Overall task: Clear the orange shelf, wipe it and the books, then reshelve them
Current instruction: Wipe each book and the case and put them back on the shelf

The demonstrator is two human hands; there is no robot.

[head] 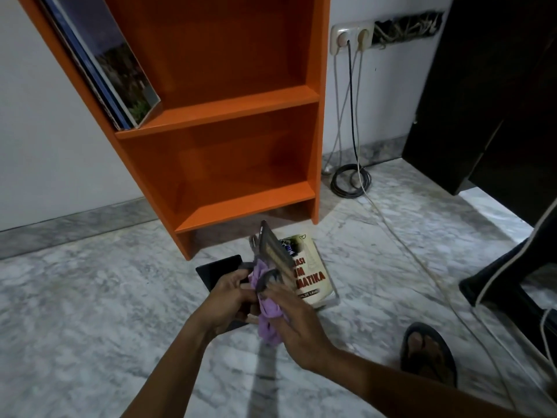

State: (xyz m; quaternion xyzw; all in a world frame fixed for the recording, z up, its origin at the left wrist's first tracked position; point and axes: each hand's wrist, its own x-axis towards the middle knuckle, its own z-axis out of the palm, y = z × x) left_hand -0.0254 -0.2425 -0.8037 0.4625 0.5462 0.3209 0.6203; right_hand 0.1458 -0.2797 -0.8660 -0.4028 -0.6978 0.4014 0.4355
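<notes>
The left hand (pixel 232 292) has its fingers curled round the lower part of a thin book (pixel 272 254) and holds it upright just above the floor, in front of the foot of the orange shelf (pixel 241 98). The right hand (pixel 297 324) grips a purple cloth (pixel 266 319) and brings it against the cover of the book. This part is blurred, so I cannot tell exactly how its fingers lie.

The thin book looks light and a little flexible, and its smooth cover may slip. I think it is best taken by the spine or the lower edge, with the thumb on one face, and wiped away from that grip. The cloth is soft and bunched, so it should follow edges and corners easily.

Just behind the hands a thicker cream book (pixel 315 276) with red letters lies flat on the marble floor (pixel 90 297), and a dark flat book (pixel 218 268) lies near it on the left. Both seem stiff and heavier, and probably need the whole hand.

The shelf is made of smooth painted boards with straight edges. Some large thin books (pixel 111 70) lean at the left side of its upper compartment
</notes>
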